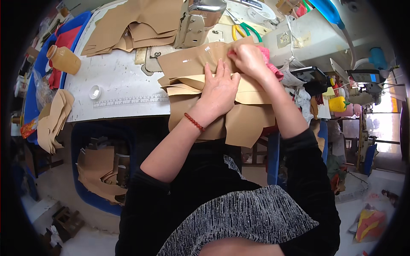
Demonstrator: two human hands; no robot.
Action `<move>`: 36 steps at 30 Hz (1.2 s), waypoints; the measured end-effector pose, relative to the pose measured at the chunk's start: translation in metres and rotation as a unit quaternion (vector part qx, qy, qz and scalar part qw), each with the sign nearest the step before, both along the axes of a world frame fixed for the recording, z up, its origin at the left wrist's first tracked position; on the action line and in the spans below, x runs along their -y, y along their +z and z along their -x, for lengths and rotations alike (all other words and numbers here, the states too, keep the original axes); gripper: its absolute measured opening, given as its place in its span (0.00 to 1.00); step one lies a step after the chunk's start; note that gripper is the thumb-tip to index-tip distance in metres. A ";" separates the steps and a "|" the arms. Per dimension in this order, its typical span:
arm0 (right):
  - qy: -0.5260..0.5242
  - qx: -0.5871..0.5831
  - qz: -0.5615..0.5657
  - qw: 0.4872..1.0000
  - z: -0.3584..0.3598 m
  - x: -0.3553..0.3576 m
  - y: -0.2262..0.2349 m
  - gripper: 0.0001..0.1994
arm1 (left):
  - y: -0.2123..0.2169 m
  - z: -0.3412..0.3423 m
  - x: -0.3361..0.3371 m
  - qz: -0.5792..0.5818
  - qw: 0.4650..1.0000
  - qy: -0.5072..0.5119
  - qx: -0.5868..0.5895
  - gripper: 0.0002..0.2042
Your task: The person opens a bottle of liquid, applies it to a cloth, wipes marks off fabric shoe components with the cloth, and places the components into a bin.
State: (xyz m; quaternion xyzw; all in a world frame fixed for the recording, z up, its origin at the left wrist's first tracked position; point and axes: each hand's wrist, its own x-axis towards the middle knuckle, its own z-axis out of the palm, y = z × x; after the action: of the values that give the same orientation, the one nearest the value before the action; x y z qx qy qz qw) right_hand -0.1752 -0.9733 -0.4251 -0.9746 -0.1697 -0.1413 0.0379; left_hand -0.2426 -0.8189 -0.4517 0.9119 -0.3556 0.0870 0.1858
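1. Left hand [218,90]: laid flat, fingers extended and slightly parted, tips on the brown panel [173,64]. Grip open, pressing rather than holding. Red bead bracelet [194,122] on the wrist.
2. Right hand [250,59]: far and right of the left hand, fingers curled in at the panel's right part. Cannot tell whether thumb and finger pinch the material.
3. Panel position: on the white table [121,81], just on the near side of the metal machine head [200,25]. Small white marks show on its surface.
4. Near side of panel: lighter tan layers [254,90], partly under the left hand; further brown pieces [247,123] hang past the table's near edge.
5. Right of the right hand: pink cloth [273,66], just beside it. Farther off: scissors [245,30] with yellow and green handles.
6. Far left: stack of brown cut pieces [145,21]. Left: amber jar [65,59]; small round white dish [95,92] near a printed ruler scale [132,101].
7. Below table, left: blue bin [81,190] containing more brown offcuts [96,164].
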 end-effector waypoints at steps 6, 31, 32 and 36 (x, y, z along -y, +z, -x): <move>-0.004 0.044 -0.006 0.999 -0.007 -0.002 0.003 0.04 | 0.000 0.000 0.000 0.000 1.000 0.002 0.004 0.18; -0.057 0.013 0.005 0.998 -0.003 0.008 0.001 0.04 | -0.001 0.003 -0.001 0.012 1.000 -0.004 0.004 0.16; -0.067 0.016 0.013 0.998 -0.009 0.012 0.003 0.05 | 0.000 0.002 0.000 0.018 1.000 -0.003 0.006 0.16; 0.043 -0.051 -0.048 0.997 0.004 -0.005 0.006 0.07 | -0.003 0.002 -0.001 0.016 1.000 -0.002 0.007 0.17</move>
State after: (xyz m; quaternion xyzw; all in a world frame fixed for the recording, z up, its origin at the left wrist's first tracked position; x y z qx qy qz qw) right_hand -0.1788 -0.9684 -0.4189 -0.9694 -0.2021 -0.0974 0.0997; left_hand -0.2445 -0.8176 -0.4544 0.9074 -0.3573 0.0990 0.1979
